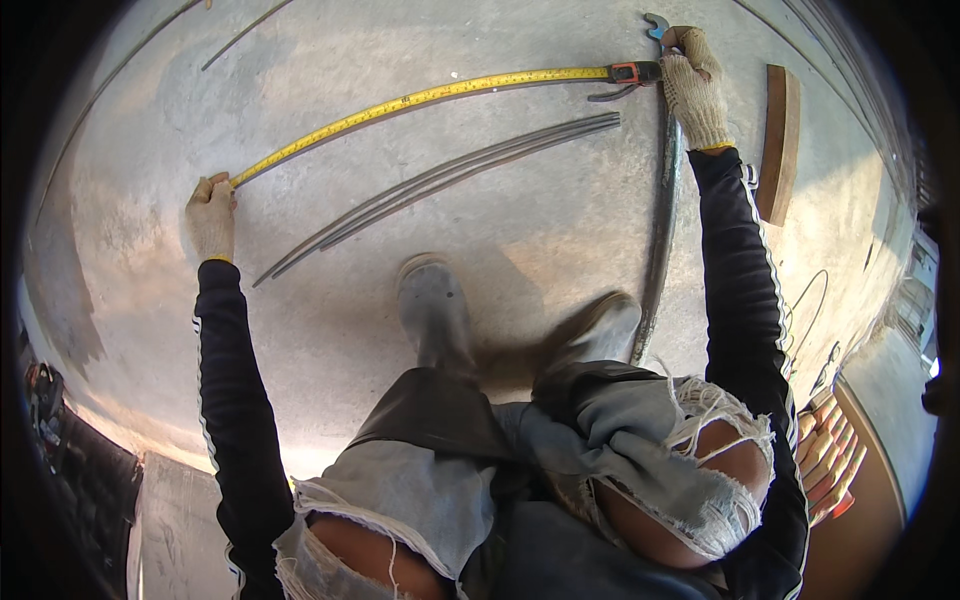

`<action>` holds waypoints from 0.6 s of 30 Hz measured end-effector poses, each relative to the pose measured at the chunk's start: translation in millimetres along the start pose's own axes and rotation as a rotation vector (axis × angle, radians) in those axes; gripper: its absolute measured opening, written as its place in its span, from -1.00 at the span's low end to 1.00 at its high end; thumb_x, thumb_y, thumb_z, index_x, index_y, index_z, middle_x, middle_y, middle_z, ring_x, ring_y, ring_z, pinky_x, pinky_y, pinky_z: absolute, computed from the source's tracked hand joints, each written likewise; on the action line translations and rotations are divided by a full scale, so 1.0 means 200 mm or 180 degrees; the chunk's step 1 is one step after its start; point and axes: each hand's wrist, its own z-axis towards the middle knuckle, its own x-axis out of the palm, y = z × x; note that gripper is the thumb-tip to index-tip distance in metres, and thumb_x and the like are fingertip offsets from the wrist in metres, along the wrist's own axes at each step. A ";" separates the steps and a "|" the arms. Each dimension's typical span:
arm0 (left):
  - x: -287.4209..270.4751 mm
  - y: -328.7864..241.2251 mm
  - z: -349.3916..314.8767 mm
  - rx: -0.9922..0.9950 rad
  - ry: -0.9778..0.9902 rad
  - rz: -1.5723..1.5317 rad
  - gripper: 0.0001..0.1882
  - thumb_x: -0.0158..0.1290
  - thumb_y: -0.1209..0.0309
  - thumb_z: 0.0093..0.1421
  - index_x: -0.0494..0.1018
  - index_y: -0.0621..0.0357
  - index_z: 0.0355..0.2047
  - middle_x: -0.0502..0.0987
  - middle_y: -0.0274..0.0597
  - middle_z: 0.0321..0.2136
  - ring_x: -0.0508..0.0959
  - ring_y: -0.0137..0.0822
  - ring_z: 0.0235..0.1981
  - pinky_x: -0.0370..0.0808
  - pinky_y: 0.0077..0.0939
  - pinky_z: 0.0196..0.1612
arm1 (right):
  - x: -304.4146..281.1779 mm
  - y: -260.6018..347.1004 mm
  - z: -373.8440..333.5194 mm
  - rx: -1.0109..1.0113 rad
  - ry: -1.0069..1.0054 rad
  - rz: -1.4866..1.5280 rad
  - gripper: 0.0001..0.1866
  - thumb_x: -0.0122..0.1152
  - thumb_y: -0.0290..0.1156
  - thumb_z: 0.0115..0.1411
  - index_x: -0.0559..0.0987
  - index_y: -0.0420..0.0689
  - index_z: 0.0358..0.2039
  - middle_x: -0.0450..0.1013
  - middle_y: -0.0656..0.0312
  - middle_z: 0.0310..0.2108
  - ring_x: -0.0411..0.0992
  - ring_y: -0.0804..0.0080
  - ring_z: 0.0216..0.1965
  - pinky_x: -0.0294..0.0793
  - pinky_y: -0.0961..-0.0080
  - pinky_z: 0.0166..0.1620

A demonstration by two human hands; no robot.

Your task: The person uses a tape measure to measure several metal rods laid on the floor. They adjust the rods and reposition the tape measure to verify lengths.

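Note:
A yellow tape measure blade (405, 103) stretches across the floor between my two gloved hands, bowing slightly. My left hand (211, 220) pinches its free end at the left. At the far right, the fingers of my right hand (697, 92) are closed round the black and orange case of the tape measure (628, 73), with a dark strap hanging from it. A dark line follows the blade's near edge; I cannot tell whether it is shadow or a thin rod. Several thin grey metal rods (440, 180) lie bundled on the floor, nearer to me than the tape.
A long dark metal bar (660, 230) lies beneath my right hand, near a blue hooked tool end (655, 25). Right of my arm is a wooden block (778, 145). My boots (436, 310) rest on the concrete floor. More thin rods (245, 35) lie far left.

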 end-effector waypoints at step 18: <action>-0.07 -0.06 -0.04 0.0596 0.0109 0.1217 -0.69 0.14 0.31 0.19 0.67 0.18 -0.12 0.61 0.00 -0.15 0.64 -0.08 -0.11 0.55 -0.28 -0.01 | -0.16 0.05 -0.02 -0.0229 0.1068 -0.1275 -0.60 0.35 -0.36 0.26 0.59 -0.08 0.11 0.51 0.12 -0.08 0.61 0.15 -0.11 0.63 0.27 -0.04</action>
